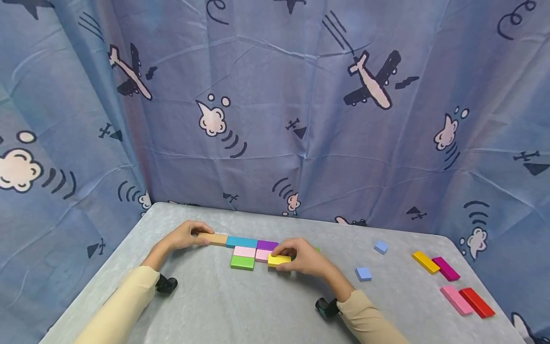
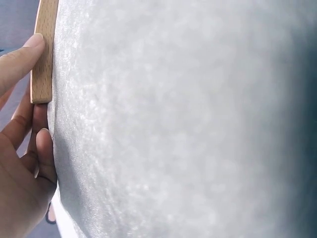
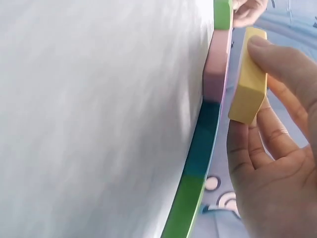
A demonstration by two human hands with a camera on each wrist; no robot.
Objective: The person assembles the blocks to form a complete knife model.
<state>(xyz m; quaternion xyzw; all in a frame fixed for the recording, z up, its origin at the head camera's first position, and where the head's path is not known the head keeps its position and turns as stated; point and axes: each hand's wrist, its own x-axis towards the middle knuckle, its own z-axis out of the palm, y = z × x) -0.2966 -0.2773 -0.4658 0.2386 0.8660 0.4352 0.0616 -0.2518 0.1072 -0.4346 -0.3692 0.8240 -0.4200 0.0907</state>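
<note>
My left hand point(image 1: 189, 235) holds the left end of a natural-wood block point(image 1: 219, 240), its thumb on the near side in the left wrist view. That block meets a blue block point(image 1: 242, 242), followed by a purple one point(image 1: 267, 245). Nearer to me lie a light pink block point(image 1: 244, 252), a green block point(image 1: 242, 263) and another pink block point(image 1: 261, 256). My right hand point(image 1: 307, 258) pinches a yellow block point(image 3: 250, 82) between thumb and fingers, close over the row's right part. In the right wrist view, a teal block point(image 3: 202, 139) and a green block point(image 3: 183, 208) continue the row.
Two small light-blue blocks point(image 1: 380, 247) lie apart at the right. Farther right are an orange-yellow block point(image 1: 426, 262), a magenta block point(image 1: 446, 268), a pink block point(image 1: 456, 300) and a red block point(image 1: 477, 302). A patterned curtain point(image 1: 266, 157) stands behind the grey-covered table point(image 1: 223, 306).
</note>
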